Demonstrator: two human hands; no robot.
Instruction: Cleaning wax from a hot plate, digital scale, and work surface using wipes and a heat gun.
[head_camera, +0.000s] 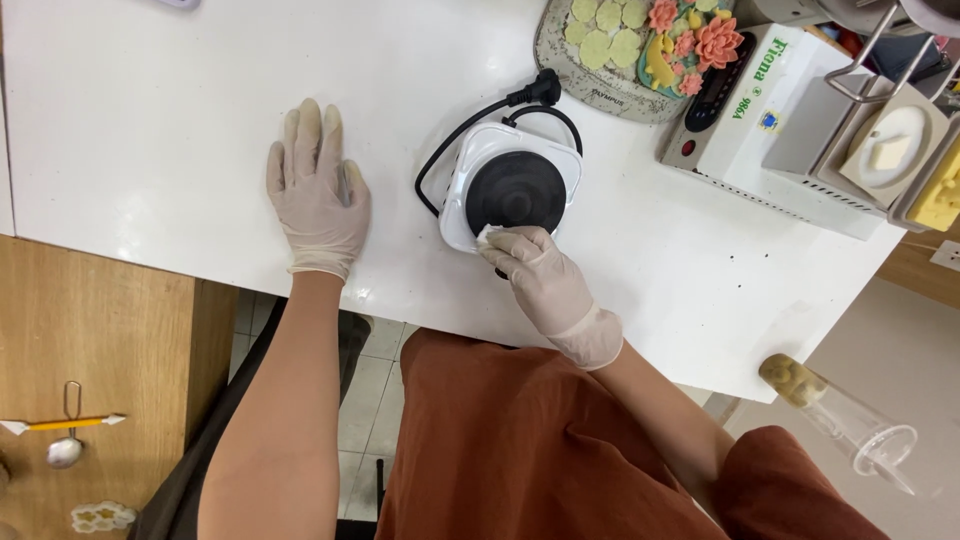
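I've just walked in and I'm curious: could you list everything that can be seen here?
Table: one, white, under both hands.
Hot plate: one, white with a black disc, table centre.
Cord: one, black, plug lying loose by the hot plate.
Tray: one, speckled grey, top, holding pale green leaf shapes and pink flowers.
Machine: one, white box, top right.
Tube: one, clear, lower right.
Spoon: one, silver, wooden surface at left.
Wipe: one, white, on the hot plate's edge.
Left hand: gloved, flat on the table.
Right hand: gloved, pinching the wipe.
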